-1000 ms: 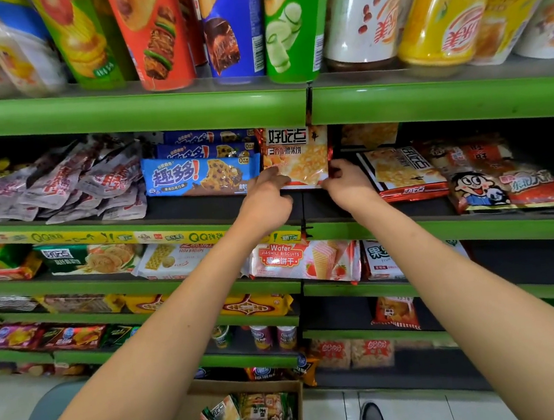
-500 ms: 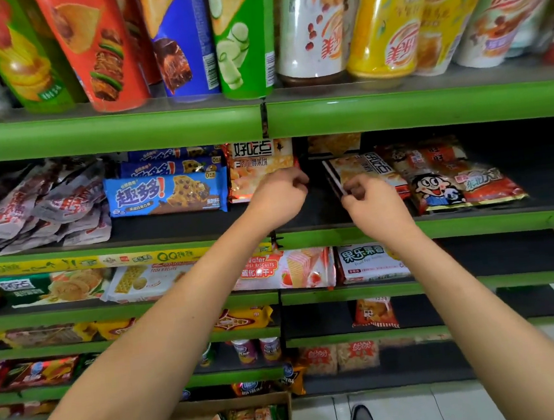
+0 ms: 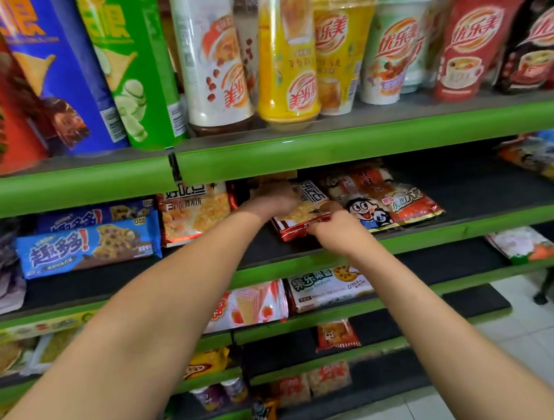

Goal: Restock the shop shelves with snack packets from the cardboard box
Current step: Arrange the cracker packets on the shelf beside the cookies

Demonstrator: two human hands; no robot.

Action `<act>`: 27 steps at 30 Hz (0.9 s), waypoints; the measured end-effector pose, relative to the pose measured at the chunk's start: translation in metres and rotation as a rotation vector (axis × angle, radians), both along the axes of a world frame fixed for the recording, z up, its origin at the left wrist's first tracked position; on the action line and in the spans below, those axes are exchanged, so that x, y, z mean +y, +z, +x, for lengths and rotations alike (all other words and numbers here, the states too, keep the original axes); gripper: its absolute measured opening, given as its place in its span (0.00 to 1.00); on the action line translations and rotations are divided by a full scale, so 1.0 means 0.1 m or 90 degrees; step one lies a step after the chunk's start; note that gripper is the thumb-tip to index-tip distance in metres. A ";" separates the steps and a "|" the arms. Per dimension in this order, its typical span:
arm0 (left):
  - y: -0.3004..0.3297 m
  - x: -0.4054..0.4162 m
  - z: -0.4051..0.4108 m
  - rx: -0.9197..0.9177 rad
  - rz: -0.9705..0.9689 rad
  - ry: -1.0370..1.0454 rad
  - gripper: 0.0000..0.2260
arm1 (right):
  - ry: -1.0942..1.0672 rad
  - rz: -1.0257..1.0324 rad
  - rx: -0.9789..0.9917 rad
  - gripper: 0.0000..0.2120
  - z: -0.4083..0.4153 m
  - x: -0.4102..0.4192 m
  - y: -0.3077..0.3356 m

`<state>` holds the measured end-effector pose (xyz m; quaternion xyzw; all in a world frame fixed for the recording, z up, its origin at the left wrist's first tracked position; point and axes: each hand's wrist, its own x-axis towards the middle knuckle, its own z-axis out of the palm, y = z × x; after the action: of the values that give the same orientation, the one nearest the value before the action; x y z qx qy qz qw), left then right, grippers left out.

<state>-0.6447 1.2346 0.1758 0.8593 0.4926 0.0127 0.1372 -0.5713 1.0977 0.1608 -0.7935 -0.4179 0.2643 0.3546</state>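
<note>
Bright, even overhead light; dark shadow under the green shelf edge (image 3: 364, 142); motion blur and wide-angle bending above it.

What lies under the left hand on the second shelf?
The left hand rests on a red-edged biscuit packet, whose near edge the right hand grips. Anything beneath that packet is hidden.

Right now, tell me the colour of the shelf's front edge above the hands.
Bright green shelf edge, clearest in the head view.
</note>
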 end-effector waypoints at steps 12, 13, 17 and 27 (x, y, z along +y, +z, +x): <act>0.12 -0.17 -0.47 -0.231 -0.099 0.064 0.24 | -0.038 0.138 0.123 0.12 0.00 0.07 -0.09; 0.14 -0.19 -0.53 -0.285 -0.107 0.100 0.25 | -0.033 0.158 0.113 0.14 -0.02 0.08 -0.07; 0.13 -0.30 -0.84 -0.485 -0.110 0.141 0.28 | -0.014 0.211 0.056 0.17 -0.05 0.11 -0.02; -0.19 -0.40 -1.69 -0.744 -0.241 0.175 0.15 | 0.136 0.284 0.054 0.32 -0.31 0.36 -0.16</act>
<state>-0.8138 1.1946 0.1572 0.6001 0.4358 0.4104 0.5306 -0.6022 1.1338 0.1445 -0.6351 -0.5322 0.2347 0.5083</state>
